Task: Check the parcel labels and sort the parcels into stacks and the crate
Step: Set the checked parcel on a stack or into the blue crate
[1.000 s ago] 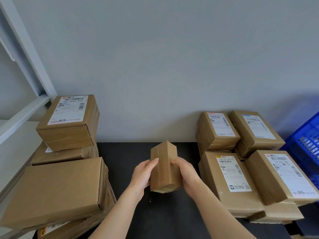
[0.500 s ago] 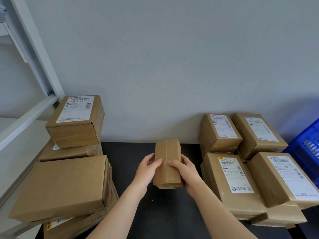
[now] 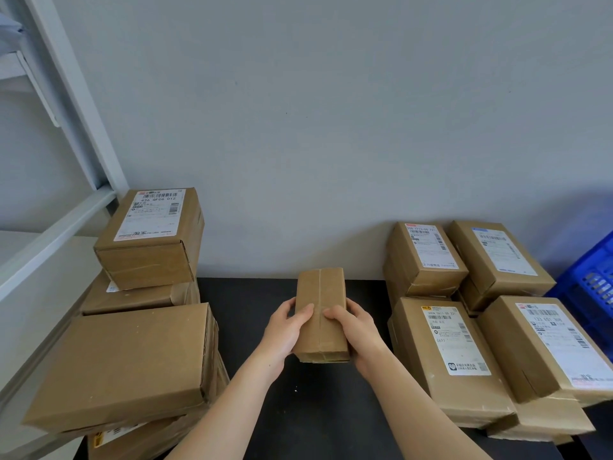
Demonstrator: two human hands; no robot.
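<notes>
Small brown cardboard parcel [image 3: 321,313], taped seam face up, sits mid-scene just above the black tabletop [image 3: 298,413], long axis pointing at the far wall. No label on the visible face, so my read is the label check on this one isn't finished; it likely needs turning over. The left hand [image 3: 284,330] and right hand [image 3: 360,333] clamp it from either side: thumbs lie flat on the top face near the seam, and the other fingers curl round the side edges and under, mostly hidden. Both forearms come in from the near edge and converge on it. Sorting looks well along: on the left, a stack topped by a labelled brown box [image 3: 149,237], with a large plain brown carton [image 3: 122,363] nearer on another pile. On the right, four labelled brown boxes [image 3: 447,353] top low stacks. A blue plastic crate [image 3: 593,287] is at the far right edge, contents not visible. Left to do: place this parcel.
</notes>
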